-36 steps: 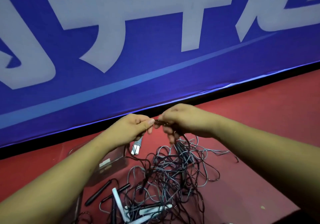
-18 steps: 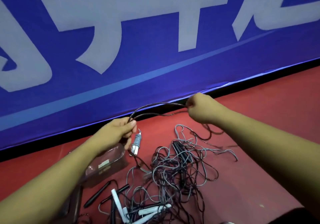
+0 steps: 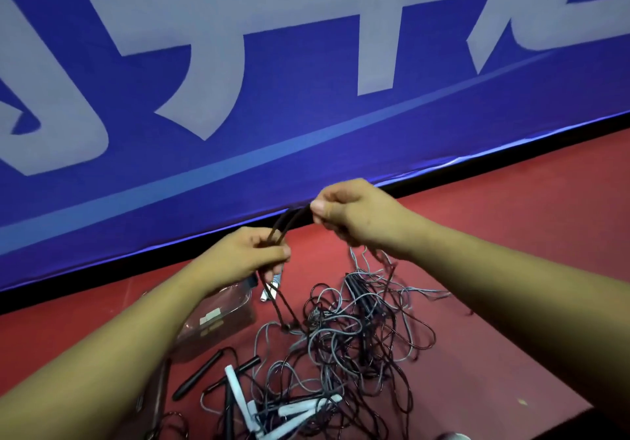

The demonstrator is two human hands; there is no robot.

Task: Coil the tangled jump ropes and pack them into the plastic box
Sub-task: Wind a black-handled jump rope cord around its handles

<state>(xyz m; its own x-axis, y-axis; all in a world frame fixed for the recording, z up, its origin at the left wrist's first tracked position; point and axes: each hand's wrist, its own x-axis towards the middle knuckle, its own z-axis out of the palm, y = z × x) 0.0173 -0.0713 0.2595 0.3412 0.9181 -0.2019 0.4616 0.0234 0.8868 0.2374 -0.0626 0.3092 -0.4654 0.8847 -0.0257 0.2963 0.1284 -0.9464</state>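
We are looking at what seems to be a sports hall or gym, seen from down near the ground. A red floor [image 3: 528, 242] with the smooth, matte look of sports matting is stretching out under us. A long blue banner [image 3: 375, 167], of the kind that fences off a court, is standing along its edge, carrying large white characters [image 3: 381, 47] and a paler blue stripe [image 3: 204, 170]. A black strip [image 3: 34, 294] is running along the banner's foot where it is meeting the floor. A tangle of jump ropes [image 3: 341, 337] with black and white handles [image 3: 235, 385] is lying on the floor, adding to the sporting feel.
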